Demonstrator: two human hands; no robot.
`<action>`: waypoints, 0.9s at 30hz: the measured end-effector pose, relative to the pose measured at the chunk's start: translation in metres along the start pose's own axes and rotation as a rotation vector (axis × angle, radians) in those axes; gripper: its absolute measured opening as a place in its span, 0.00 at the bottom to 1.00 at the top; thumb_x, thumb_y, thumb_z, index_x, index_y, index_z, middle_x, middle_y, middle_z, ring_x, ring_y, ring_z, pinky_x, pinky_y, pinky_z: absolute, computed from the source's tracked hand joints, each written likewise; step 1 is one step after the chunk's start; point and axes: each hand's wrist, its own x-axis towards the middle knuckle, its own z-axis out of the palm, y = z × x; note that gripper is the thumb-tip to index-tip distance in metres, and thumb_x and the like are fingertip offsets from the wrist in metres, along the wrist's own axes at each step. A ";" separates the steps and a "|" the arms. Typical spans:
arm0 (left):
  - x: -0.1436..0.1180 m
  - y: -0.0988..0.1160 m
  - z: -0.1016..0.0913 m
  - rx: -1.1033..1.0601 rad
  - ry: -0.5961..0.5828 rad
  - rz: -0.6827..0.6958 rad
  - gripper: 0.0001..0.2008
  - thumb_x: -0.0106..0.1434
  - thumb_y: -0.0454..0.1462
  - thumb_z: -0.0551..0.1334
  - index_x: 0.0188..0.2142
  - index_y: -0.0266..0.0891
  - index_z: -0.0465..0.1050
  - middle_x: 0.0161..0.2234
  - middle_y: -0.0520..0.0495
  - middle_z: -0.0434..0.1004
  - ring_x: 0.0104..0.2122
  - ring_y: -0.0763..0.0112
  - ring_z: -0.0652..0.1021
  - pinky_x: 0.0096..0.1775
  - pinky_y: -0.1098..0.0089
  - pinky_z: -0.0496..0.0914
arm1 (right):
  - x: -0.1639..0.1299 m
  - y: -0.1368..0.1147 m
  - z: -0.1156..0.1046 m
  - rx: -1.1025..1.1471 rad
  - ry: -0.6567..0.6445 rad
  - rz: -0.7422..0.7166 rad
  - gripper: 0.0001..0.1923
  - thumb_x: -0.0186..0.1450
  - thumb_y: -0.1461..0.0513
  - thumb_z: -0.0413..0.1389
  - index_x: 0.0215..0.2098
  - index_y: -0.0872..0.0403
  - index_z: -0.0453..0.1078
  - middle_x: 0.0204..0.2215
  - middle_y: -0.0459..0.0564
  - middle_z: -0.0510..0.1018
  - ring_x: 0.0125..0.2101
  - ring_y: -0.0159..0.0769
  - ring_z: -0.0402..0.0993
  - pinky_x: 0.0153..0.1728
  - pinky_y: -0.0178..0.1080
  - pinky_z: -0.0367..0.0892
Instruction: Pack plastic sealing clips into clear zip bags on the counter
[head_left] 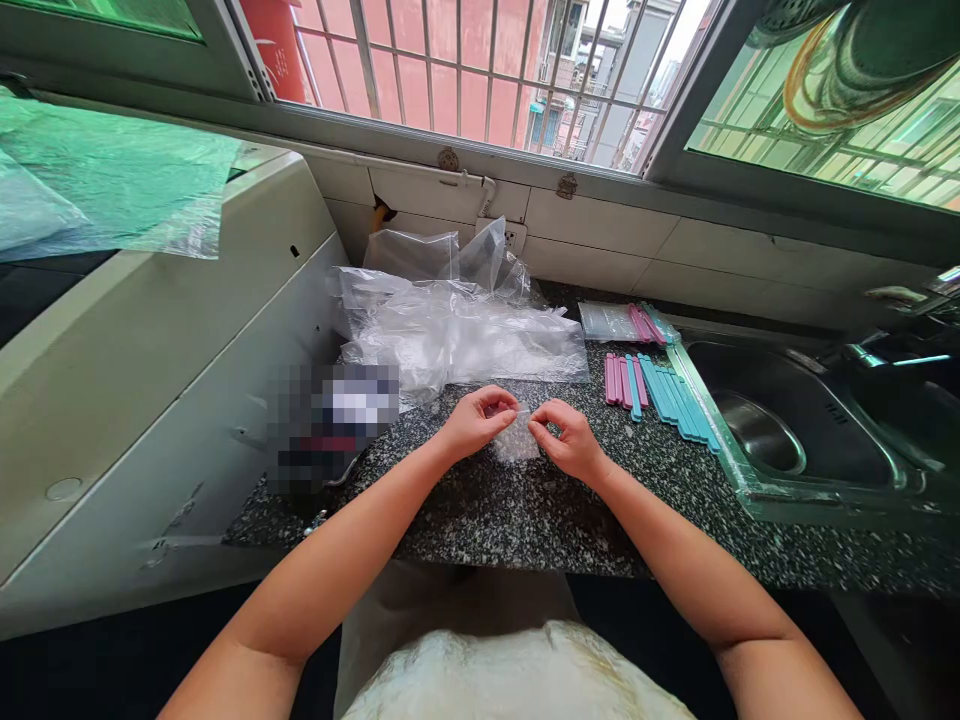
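Observation:
My left hand point(476, 420) and my right hand point(571, 440) meet over the speckled granite counter point(525, 510). Between them they pinch the top edge of a small clear plastic bag point(516, 440), which hangs down onto the counter. Just behind my hands lies a heap of clear plastic bags point(457, 320). To the right of the heap, pink sealing clips point(621, 378) and several teal sealing clips point(679, 400) lie in a row near the sink's edge.
A steel sink point(795, 430) with a tap point(892, 355) fills the right side. A white appliance point(150, 370) stands at the left, green plastic film point(97, 180) on top. A small packet of clips point(622, 322) lies behind the loose clips. A barred window runs along the back wall.

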 end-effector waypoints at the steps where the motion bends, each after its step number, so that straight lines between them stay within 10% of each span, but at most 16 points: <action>1: 0.000 0.000 0.000 0.013 -0.004 0.007 0.08 0.52 0.39 0.61 0.27 0.35 0.70 0.25 0.50 0.67 0.27 0.75 0.67 0.31 0.72 0.63 | 0.000 0.000 0.000 0.000 -0.003 0.000 0.08 0.60 0.65 0.50 0.23 0.53 0.62 0.20 0.45 0.69 0.25 0.31 0.62 0.29 0.36 0.60; 27: 0.000 0.004 -0.004 0.007 0.121 0.023 0.11 0.51 0.41 0.62 0.22 0.35 0.68 0.21 0.52 0.67 0.24 0.76 0.66 0.28 0.73 0.62 | 0.000 0.000 0.001 0.024 0.000 0.012 0.07 0.60 0.64 0.52 0.23 0.52 0.64 0.21 0.46 0.71 0.26 0.32 0.65 0.30 0.37 0.61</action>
